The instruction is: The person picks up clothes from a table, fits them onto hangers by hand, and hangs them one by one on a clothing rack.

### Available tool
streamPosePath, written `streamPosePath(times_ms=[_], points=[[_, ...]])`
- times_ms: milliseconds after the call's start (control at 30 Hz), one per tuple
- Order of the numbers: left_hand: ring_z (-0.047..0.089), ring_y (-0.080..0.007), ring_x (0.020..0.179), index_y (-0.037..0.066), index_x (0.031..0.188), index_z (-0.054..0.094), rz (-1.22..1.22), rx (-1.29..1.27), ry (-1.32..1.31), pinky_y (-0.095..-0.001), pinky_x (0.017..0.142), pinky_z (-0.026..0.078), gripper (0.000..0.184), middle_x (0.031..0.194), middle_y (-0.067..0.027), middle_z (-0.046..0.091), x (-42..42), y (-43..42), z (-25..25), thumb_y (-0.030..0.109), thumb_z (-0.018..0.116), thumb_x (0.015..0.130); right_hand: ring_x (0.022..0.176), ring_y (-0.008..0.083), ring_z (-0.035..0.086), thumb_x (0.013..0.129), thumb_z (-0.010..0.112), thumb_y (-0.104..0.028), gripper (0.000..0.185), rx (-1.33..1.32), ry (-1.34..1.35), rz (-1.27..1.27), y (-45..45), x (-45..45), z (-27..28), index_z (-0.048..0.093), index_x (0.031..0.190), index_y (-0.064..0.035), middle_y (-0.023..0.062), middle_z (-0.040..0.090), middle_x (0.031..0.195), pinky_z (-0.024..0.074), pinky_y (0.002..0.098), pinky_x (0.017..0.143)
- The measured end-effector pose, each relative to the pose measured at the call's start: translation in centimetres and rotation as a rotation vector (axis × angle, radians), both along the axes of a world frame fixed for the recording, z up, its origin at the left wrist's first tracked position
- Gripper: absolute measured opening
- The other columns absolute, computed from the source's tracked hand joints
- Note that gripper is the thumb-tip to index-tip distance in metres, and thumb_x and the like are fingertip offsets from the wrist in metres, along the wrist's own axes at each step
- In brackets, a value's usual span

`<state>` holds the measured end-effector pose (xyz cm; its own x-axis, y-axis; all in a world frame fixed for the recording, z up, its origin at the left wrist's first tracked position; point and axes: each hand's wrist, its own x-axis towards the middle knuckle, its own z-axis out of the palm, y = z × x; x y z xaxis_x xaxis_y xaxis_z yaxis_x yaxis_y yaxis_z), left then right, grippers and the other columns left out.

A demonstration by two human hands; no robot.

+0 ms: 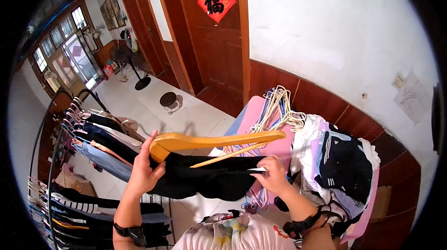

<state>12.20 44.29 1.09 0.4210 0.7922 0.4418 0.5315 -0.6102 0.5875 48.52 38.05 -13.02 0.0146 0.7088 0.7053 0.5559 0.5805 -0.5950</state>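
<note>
A wooden clothes hanger (219, 140) is held out in front of my chest, its thick end at the left and its bar slanting below. My left hand (146, 168) is closed around that thick end, with the top of a black garment (200, 182) against its fingers. At the garment's other end, my right hand (274, 175) pinches the edge, where a small white patch like a label shows. The garment hangs in folds between both hands, partly around the hanger's bar. Its exact kind is hard to make out.
A pink-covered table (256, 115) on the right bears a bundle of wire hangers (281, 110) and a pile of clothes (344, 166). Racks of hung clothes (100, 133) stand on the left. Farther back are a round stool (168, 99) and a standing fan (135, 71).
</note>
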Motion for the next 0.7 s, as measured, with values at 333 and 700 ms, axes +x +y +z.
streamPosePath(times_ms=[333, 700], points=[[0.038, -0.0232, 0.138, 0.005, 0.149, 0.021, -0.029, -0.191, -0.188, -0.033, 0.112, 0.028, 0.087, 0.156, -0.0142, 0.028, -1.3, 0.4, -2.5, -0.011, 0.058, 0.072, 0.078, 0.0204, 0.063, 0.067, 0.078, 0.009, 0.11, 0.079, 0.069, 0.025, -2.6, 0.7, 7.0, 0.005, 0.15, 0.0073, 0.0099, 0.064, 0.078, 0.0499, 0.0306, 0.077], [0.034, -0.022, 0.139, 0.003, 0.148, 0.025, -0.059, -0.184, -0.251, -0.033, 0.113, 0.025, 0.084, 0.156, -0.0148, 0.027, -1.6, -0.1, -2.6, -0.011, 0.057, 0.071, 0.072, 0.0242, 0.068, 0.065, 0.08, 0.005, 0.099, 0.244, -0.085, -0.004, -3.2, 0.6, 9.8, 0.024, 0.147, 0.0086, 0.0115, 0.067, 0.075, 0.0546, 0.0333, 0.071]])
